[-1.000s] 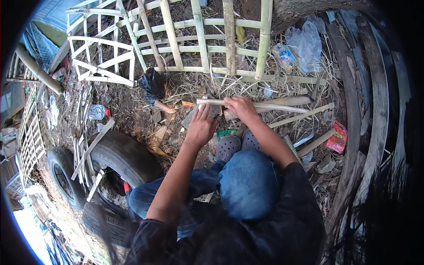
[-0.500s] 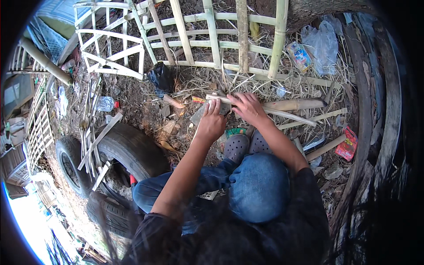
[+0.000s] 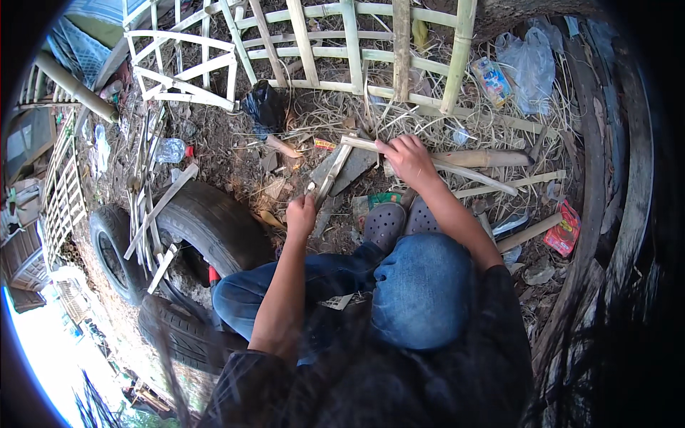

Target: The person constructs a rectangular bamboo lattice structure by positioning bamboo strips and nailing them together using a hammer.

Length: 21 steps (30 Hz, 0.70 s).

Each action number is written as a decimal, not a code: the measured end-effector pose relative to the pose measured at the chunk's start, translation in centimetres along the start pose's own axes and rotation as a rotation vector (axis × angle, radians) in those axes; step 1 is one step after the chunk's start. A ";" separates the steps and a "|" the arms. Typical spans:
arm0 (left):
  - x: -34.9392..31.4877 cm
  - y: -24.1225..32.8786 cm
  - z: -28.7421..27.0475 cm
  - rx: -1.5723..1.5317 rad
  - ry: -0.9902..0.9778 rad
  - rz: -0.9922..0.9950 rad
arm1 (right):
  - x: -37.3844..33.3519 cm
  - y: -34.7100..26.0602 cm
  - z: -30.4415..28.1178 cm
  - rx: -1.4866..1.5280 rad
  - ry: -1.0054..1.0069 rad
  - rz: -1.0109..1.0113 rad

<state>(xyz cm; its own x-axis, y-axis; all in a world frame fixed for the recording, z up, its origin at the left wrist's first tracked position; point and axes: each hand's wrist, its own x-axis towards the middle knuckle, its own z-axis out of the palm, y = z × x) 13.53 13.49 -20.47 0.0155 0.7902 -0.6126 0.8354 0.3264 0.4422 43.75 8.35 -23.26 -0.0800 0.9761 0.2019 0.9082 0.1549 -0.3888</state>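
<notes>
My right hand [image 3: 412,162] is closed over a long split bamboo strip [image 3: 479,178], which runs under it from the upper left down to the right. Another bamboo strip [image 3: 335,170] meets the long one's left end at an angle and slants toward me. At its near end my left hand [image 3: 301,215] is closed in a fist around it, though the fingers partly hide the grip. Beneath the two strips lies a flat grey stone [image 3: 357,170]. A thicker bamboo piece [image 3: 485,158] lies beside my right hand.
A bamboo lattice frame [image 3: 349,46] stands ahead. Old tyres [image 3: 214,225] and a pile of bamboo strips [image 3: 151,214] are on the left. A plastic bottle [image 3: 171,150], a black bag [image 3: 264,107], clear plastic bags [image 3: 531,68] and a red packet [image 3: 564,228] litter the ground.
My left hand has moved down and left, away from the strips' meeting point, to the slanting strip's near end. My right hand has shifted slightly right along the long strip.
</notes>
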 end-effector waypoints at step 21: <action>0.4 4.9 0.5 -0.146 0.124 0.538 | 0.2 -0.2 -0.1 0.049 -0.036 0.033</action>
<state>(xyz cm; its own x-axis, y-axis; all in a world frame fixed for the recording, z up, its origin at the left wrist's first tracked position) 17.91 15.14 -18.85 0.3460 0.9170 -0.1984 0.6426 -0.0776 0.7623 43.60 8.52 -23.03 -0.0658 0.9855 0.1566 0.8897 0.1290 -0.4380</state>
